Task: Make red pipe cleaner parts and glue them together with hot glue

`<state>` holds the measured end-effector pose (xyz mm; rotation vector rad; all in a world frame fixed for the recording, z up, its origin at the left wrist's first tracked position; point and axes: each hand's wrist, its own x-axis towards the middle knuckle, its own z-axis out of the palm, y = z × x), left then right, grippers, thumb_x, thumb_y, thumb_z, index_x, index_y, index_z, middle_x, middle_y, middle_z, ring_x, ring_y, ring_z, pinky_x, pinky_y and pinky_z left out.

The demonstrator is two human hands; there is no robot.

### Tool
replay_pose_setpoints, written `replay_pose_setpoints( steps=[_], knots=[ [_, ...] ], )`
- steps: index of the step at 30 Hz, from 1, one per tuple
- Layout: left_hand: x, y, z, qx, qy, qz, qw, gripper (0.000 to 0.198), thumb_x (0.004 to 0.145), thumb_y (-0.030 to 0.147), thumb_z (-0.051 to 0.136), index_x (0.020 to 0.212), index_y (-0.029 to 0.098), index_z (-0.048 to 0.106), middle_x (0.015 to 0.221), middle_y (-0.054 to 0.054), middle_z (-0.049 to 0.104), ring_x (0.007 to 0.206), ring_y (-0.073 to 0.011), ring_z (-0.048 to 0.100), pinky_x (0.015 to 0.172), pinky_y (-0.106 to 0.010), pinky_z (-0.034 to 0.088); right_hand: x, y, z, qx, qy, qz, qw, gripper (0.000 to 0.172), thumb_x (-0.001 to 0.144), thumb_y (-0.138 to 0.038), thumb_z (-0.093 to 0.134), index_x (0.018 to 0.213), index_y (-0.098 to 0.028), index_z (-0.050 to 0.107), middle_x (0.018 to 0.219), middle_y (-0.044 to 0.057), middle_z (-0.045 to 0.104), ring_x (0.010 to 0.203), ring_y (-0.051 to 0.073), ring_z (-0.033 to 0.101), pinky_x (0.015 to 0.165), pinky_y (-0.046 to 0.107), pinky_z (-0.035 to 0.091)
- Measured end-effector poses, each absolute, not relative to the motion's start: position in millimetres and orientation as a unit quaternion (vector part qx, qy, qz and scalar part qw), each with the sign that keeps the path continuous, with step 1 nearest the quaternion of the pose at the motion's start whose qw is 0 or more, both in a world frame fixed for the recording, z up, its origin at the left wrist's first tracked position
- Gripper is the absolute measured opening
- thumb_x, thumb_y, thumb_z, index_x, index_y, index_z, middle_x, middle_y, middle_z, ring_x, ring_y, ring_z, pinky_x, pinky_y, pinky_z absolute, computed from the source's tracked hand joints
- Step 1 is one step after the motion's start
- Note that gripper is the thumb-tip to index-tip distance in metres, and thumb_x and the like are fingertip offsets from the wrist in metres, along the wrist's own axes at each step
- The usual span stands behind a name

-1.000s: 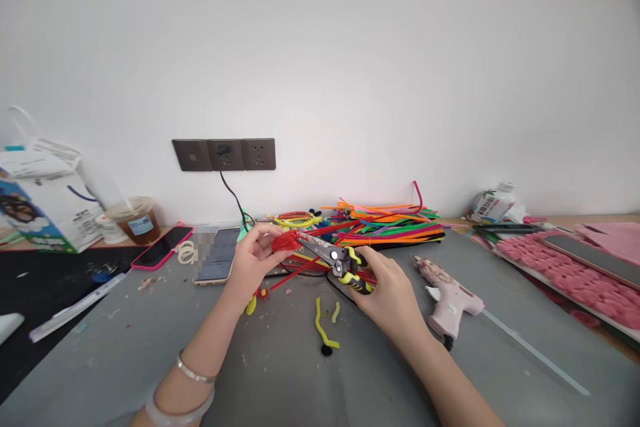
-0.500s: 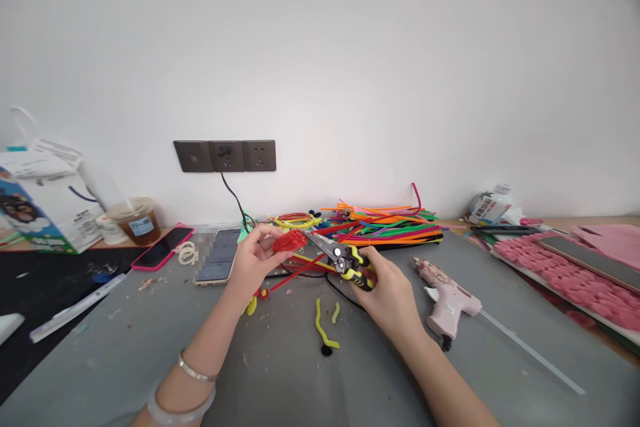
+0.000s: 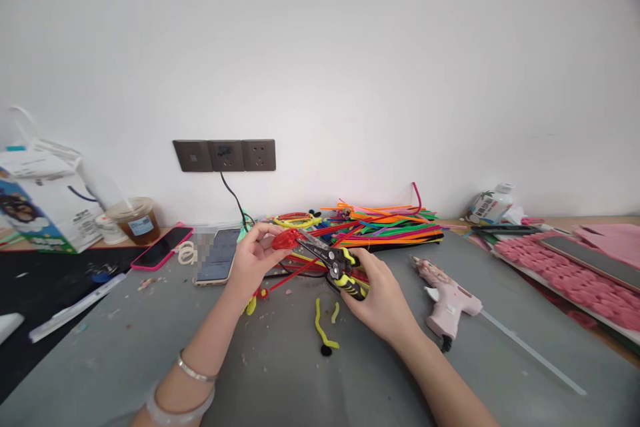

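Observation:
My left hand (image 3: 253, 260) pinches a small red pipe-cleaner shape (image 3: 285, 239) above the grey mat (image 3: 280, 373). A red stem trails from it down toward the mat. My right hand (image 3: 379, 293) is wrapped round the yellow and black handles of a pair of pliers (image 3: 333, 260), whose jaws point left and touch the red shape. Short yellow pipe-cleaner offcuts (image 3: 323, 327) lie on the mat just in front of my hands.
A pile of coloured pipe cleaners (image 3: 385, 223) lies behind my hands. A pink glue gun (image 3: 447, 300) rests at the right, pink felt pieces (image 3: 570, 273) farther right. Two phones (image 3: 217, 257) and a drink cup (image 3: 135, 219) sit at the left. A cable hangs from the wall socket (image 3: 225, 155).
The pliers shifted slightly left and lower, their jaws closing in on the red shape. My left hand has hardly moved.

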<state>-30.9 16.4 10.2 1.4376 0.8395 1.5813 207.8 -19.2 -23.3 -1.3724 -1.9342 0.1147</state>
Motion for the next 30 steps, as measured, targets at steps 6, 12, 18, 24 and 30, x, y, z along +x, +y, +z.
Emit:
replay_pose_setpoints(
  steps=[6, 12, 18, 24, 30],
  knots=[
    [-32.0, 18.9, 6.1, 0.581, 0.316, 0.634, 0.402, 0.027, 0.065, 0.021, 0.084, 0.082, 0.019, 0.065, 0.090, -0.001, 0.062, 0.089, -0.0171, 0.067, 0.076, -0.030, 0.061, 209.3, -18.3, -23.5, -0.527, -0.763, 0.002, 0.375, 0.046, 0.070, -0.024, 0.058, 0.115, -0.021, 0.055, 0.110, 0.011, 0.070, 0.095, 0.029, 0.067, 0.078, 0.039, 0.052],
    [-33.6, 22.3, 1.7, 0.584, 0.305, 0.648, 0.383, 0.029, 0.061, 0.024, 0.087, 0.074, 0.018, 0.062, 0.092, -0.003, 0.064, 0.089, -0.0171, 0.067, 0.078, -0.032, 0.062, 211.7, -17.8, -22.8, -0.533, -0.759, -0.022, 0.373, 0.043, 0.071, -0.026, 0.061, 0.114, -0.021, 0.057, 0.105, 0.010, 0.073, 0.088, 0.028, 0.069, 0.075, 0.036, 0.053],
    [-33.6, 21.3, 2.2, 0.592, 0.307, 0.648, 0.368, 0.031, 0.063, 0.030, 0.087, 0.072, 0.018, 0.060, 0.089, -0.003, 0.064, 0.087, -0.0167, 0.066, 0.079, -0.034, 0.061, 213.0, -17.9, -26.5, -0.563, -0.741, -0.027, 0.365, 0.042, 0.070, -0.027, 0.064, 0.112, -0.024, 0.061, 0.093, 0.006, 0.076, 0.075, 0.025, 0.071, 0.063, 0.031, 0.051],
    [-33.1, 20.4, 2.7, 0.598, 0.311, 0.642, 0.365, 0.031, 0.065, 0.030, 0.086, 0.072, 0.019, 0.059, 0.088, -0.003, 0.064, 0.088, -0.0174, 0.066, 0.081, -0.035, 0.061, 213.1, -18.9, -23.5, -0.567, -0.735, -0.049, 0.369, 0.039, 0.071, -0.029, 0.065, 0.109, -0.025, 0.061, 0.092, 0.006, 0.076, 0.073, 0.025, 0.071, 0.061, 0.029, 0.050],
    [-33.2, 19.8, 4.2, 0.609, 0.322, 0.638, 0.344, 0.032, 0.063, 0.030, 0.086, 0.073, 0.019, 0.057, 0.090, -0.004, 0.065, 0.087, -0.0185, 0.067, 0.079, -0.034, 0.060, 209.5, -21.2, -21.5, -0.584, -0.727, -0.027, 0.362, 0.031, 0.071, -0.026, 0.061, 0.102, -0.025, 0.060, 0.073, 0.002, 0.072, 0.059, 0.022, 0.067, 0.050, 0.026, 0.040]
  ],
)
